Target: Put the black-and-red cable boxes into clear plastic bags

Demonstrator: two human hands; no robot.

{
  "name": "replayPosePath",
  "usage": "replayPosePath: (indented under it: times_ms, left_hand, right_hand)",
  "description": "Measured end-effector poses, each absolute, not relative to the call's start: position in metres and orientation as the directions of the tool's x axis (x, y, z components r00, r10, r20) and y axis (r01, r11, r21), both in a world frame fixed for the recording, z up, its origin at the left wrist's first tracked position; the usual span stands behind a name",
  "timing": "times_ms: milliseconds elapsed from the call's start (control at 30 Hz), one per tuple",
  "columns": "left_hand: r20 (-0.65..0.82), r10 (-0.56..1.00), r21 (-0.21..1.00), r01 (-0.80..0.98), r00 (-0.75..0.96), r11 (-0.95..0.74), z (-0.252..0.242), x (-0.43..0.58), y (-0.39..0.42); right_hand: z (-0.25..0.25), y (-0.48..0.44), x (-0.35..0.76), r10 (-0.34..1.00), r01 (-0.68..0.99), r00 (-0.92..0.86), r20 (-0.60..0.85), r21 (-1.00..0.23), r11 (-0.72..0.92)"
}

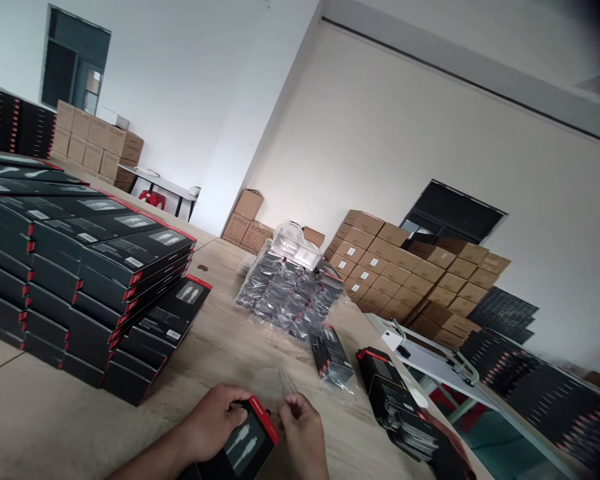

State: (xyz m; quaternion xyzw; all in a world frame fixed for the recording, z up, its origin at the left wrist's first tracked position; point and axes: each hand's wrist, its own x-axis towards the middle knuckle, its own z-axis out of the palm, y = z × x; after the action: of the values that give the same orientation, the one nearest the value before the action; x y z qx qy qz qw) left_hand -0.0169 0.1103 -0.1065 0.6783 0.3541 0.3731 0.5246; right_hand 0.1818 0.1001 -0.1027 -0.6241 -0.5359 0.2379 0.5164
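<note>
The left hand (213, 421) grips a black cardboard box with a red end (247, 445), thumb on its printed face, at the pale wood-grain table's (220, 340) near side. The right hand (303, 423) has its fingertips together, apparently pinching clear, thin plastic film (267, 381). Assessed risk: hard pulling could tear the film. The box's lower end is cut off; the film's outline is indistinct.
</note>
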Motion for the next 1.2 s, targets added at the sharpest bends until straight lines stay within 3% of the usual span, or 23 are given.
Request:
replayPosePath:
  times_ms: [167, 400, 667, 967, 1200]
  left_hand:
    - [0.134, 0.896, 0.984, 0.049, 0.424, -0.170, -0.105, -0.014, 0.110]
    - [0.164, 0.914, 0.986, -0.100, 0.370, -0.136, -0.101, -0.013, 0.113]
    - [0.197, 0.948, 0.979, -0.001, 0.248, -0.203, -0.095, -0.012, 0.111]
    - [0.147, 0.984, 0.984, 0.083, 0.102, -0.156, -0.114, -0.008, 0.118]
    - [0.203, 0.970, 0.975, 0.062, 0.137, -0.213, -0.098, -0.013, 0.112]
  right_hand:
    - [-0.098, 0.099, 0.186, 0.891, 0.473, 0.345, 0.296, -0.874, 0.107]
    - [-0.086, 0.095, 0.177, 0.933, 0.306, 0.324, 0.158, -0.950, 0.054]
    - [-0.090, 0.094, 0.172, 0.960, 0.345, 0.256, 0.114, -0.939, 0.019]
    - [-0.098, 0.094, 0.165, 0.880, 0.493, 0.235, 0.413, -0.831, 0.258]
    - [-0.091, 0.091, 0.164, 0.904, 0.390, 0.235, 0.356, -0.887, 0.248]
